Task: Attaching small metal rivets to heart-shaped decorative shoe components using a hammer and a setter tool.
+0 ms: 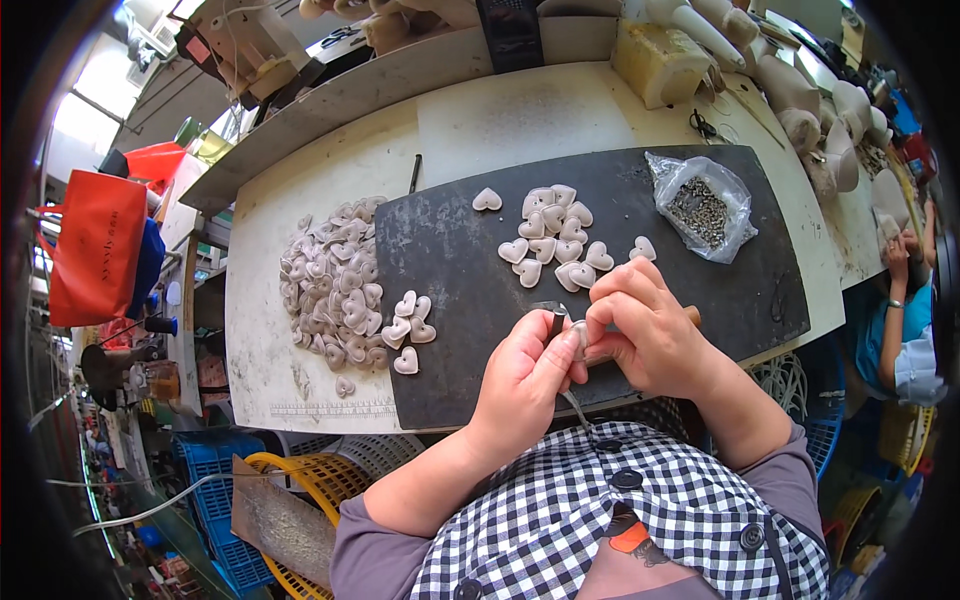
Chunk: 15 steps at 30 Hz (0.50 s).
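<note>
In front of my chest, my left hand [525,375] and my right hand [648,325] meet over the near edge of the black mat [455,290]. Between their fingertips is a small pale padded heart [580,340], mostly covered. A dark tool head with a metal top [557,318] shows by my left thumb. From beneath my right hand pokes a wooden handle end [693,316]; whether both belong to one tool is hidden. Below my fingers hangs a thin grey strip [575,405]. Beyond my hands lies a loose cluster of padded hearts [545,225].
A large heap of hearts [335,285] covers the white board on the left, with a smaller group [408,320] on the mat's edge. An open plastic bag of small metal pieces [703,210] sits at the right. Yellow basket [315,475] stands below; another person's arm [893,270] is far right.
</note>
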{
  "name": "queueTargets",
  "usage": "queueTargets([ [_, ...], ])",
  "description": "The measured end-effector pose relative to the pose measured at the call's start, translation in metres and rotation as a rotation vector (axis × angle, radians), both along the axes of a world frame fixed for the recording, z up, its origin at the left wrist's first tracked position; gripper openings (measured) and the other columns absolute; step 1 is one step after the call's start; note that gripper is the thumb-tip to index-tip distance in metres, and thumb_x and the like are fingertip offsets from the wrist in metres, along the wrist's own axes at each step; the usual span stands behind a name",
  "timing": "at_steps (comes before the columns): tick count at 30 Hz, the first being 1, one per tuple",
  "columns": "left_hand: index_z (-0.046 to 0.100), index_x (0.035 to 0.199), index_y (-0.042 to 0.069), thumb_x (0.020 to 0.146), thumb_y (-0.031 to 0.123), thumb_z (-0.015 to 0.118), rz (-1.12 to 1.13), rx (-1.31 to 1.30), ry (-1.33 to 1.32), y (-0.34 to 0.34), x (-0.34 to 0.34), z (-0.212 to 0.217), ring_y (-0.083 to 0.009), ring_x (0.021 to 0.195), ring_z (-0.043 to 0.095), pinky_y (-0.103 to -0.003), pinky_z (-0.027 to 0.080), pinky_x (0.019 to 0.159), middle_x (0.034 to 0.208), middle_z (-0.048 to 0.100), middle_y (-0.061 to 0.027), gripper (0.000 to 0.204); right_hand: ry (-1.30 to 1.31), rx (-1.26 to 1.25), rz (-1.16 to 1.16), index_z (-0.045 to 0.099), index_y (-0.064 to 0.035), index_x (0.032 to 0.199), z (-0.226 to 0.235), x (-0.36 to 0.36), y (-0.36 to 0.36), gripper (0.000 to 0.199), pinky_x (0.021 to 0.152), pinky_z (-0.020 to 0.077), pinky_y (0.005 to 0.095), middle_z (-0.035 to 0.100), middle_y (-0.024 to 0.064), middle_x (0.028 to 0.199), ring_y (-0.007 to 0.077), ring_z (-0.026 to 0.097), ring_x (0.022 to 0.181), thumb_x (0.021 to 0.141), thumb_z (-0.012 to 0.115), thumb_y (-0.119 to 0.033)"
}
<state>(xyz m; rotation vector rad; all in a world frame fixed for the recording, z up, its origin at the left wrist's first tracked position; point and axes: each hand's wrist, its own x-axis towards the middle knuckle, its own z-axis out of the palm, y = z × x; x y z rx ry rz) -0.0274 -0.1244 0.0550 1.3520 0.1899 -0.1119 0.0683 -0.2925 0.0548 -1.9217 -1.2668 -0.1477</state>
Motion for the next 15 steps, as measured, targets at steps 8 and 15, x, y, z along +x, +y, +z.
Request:
queueTargets([
  [8, 0.054, 0.105, 0.007, 0.105, 0.021, 0.045, -0.131, -0.625, 0.227, 0.007, 0.0, 0.002, -0.0028, 0.065, 0.043, -0.017, 0.034, 0.057, 0.079, 0.056, 0.0016, 0.016, 0.047, 0.065, 0.168, 0.059, -0.0086, 0.087, -0.004, 0.002, -0.002, 0.021, 0.081, 0.0443, 0.035, 0.057, 0.0079, 0.101, 0.0267, 0.052, 0.093, 0.073, 0.075, -0.005],
  [15, 0.051, 0.108, 0.005, 0.106, 0.022, 0.046, 0.035, -0.238, 0.002, -0.004, 0.004, 0.013, -0.0034, 0.068, 0.047, -0.018, 0.039, 0.06, 0.084, 0.059, -0.0006, 0.018, 0.068, 0.281, 0.146, 0.063, -0.0091, 0.092, -0.019, 0.0, -0.006, 0.023, 0.078, 0.0456, 0.0342, 0.061, 0.0045, 0.095, 0.0212, 0.056, 0.085, 0.076, 0.079, -0.012],
])
